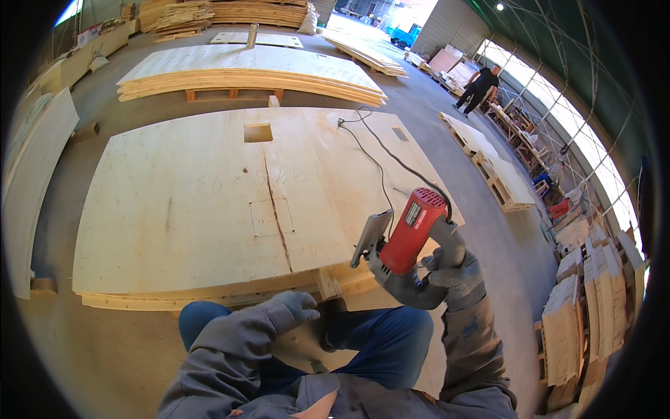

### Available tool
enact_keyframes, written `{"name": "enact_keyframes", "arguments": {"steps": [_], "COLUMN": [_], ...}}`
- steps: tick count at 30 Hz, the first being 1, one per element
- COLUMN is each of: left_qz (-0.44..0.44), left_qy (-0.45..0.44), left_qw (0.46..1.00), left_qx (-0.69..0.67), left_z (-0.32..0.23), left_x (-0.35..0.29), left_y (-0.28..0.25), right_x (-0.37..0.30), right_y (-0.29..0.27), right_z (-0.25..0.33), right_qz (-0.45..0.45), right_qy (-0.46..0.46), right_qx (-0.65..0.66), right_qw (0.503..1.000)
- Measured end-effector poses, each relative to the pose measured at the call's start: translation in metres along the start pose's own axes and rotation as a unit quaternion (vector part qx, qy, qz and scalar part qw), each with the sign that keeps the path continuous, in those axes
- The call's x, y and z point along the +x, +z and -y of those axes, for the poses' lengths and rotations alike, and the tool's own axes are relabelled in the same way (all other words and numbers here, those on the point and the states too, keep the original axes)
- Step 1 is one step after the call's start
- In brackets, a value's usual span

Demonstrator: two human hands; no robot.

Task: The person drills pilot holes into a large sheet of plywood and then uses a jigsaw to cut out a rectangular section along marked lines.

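My gloved right hand [457, 276] grips a jigsaw [410, 234] by its dark looped handle, raised over the near right corner of a plywood sheet [195, 244]. The jigsaw has a red motor body and a flat metal base plate tilted to the left. Its black cord [398, 159] runs back across the sheet. A pencilled square with small holes [272, 218] is marked on the sheet, crossed by a dark crack. Beyond it is a cut square opening [258, 133]. My gloved left hand [299, 306] hangs by the sheet's near edge, fingers curled, with nothing visible in it.
A smaller cutout [400, 133] lies near the sheet's far right corner. Behind stands a plywood stack [237, 73] on a pallet. Boards [42, 181] lean at the left. Pallets [499, 174] and piled timber [583, 314] line the right, where another person [481, 87] stands farther back.
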State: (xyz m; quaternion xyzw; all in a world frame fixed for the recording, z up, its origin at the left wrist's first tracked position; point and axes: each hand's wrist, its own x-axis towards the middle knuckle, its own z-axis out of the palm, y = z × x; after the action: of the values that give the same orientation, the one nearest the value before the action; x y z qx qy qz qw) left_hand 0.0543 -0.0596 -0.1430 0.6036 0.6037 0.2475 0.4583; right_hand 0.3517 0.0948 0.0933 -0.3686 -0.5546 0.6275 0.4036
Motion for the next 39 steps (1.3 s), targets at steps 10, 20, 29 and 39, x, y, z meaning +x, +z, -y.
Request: {"name": "enact_keyframes", "arguments": {"steps": [10,20,29,39], "left_qz": [0.142,0.178,0.113,0.019], "left_qy": [-0.026,0.115,0.223,0.183], "left_qw": [0.972,0.870,0.805,0.614], "left_qx": [-0.185,-0.445,-0.538,-0.768], "left_z": [-0.032,-0.057,-0.132,-0.116], "left_x": [-0.054,-0.040,-0.062,-0.054], "left_y": [0.083,0.105,0.093,0.082], "right_x": [-0.091,-0.140,-0.140,-0.098], "right_y": [0.019,0.028,0.034,0.029], "right_z": [0.003,0.015,-0.012,-0.095], "right_qz": [0.017,0.058,0.073,0.157], "right_qy": [0.018,-0.046,-0.055,-0.011], "right_qx": [0.152,0.165,0.237,0.269], "right_qw": [0.988,0.983,0.967,0.950]}}
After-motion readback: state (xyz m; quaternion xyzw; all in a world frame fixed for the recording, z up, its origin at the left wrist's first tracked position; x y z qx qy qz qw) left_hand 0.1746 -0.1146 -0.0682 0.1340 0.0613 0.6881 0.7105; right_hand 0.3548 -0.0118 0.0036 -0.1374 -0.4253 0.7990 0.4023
